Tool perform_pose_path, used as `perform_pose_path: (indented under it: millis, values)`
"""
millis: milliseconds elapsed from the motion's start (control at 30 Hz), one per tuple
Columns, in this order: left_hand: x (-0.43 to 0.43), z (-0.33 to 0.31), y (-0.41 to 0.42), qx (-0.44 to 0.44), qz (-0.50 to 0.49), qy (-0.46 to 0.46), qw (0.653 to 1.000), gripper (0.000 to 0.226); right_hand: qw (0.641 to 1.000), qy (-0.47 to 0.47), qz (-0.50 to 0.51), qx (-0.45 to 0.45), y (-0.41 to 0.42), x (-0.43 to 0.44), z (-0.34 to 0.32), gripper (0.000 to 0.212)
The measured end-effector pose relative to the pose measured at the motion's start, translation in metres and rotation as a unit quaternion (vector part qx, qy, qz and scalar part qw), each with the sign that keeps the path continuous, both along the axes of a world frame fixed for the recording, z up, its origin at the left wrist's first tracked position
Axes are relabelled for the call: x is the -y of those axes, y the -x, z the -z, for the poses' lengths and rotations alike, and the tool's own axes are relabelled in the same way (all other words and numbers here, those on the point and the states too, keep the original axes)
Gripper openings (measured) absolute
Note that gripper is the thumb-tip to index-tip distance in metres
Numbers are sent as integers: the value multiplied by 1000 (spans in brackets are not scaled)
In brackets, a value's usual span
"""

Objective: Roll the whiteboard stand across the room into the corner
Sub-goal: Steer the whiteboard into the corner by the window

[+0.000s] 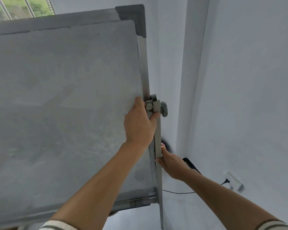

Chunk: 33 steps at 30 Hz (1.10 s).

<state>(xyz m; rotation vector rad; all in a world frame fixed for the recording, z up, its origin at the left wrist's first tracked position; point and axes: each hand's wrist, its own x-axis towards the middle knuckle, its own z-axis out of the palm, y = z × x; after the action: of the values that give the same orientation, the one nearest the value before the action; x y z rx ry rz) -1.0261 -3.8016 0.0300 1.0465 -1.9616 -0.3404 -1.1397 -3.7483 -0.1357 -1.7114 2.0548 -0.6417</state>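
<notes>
Whiteboard stand [70,103], grey-framed, I'm gripping with left hand [140,123] and right hand [170,161] clenched around its metal upright [158,138], risking snagging the black cable [178,192].

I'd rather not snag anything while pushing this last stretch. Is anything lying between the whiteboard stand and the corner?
Yes. A black cable trails across the floor just right of the stand's upright, running to a white power strip further right. A dark object sits at the base of the corner. The stand's wheels are not in view.

Bare white-walled room [248,80], whiteboard [65,97], window [15,9]
</notes>
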Motion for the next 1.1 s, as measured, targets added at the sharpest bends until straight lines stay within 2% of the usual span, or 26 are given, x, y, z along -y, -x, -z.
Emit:
perform_pose_path:
  millis: [167, 300, 633, 933, 1000, 1100]
  values:
    - [60, 2, 24, -7, -11, 8, 1000, 39, 1000, 9, -19, 8, 24, 63, 3, 36]
    - [108, 4, 44, -7, -38, 9, 999, 39, 999, 18, -35, 17, 48, 118, 11, 41]
    - [211, 0, 100, -6, -143, -22, 989, 40, 987, 11, -160, -1, 116, 255, 19, 49]
    - [241, 0, 120, -23, -186, -36, 982, 38, 979, 16, -203, -6, 137, 301, 23, 53]
    - [237, 0, 117, -31, -175, -41, 983, 35, 981, 23, -189, -35, 137, 298, 26, 50]
    - [225, 10, 102, -47, -140, -74, 986, 25, 978, -13, -152, -143, 134, 283, 35, 42]
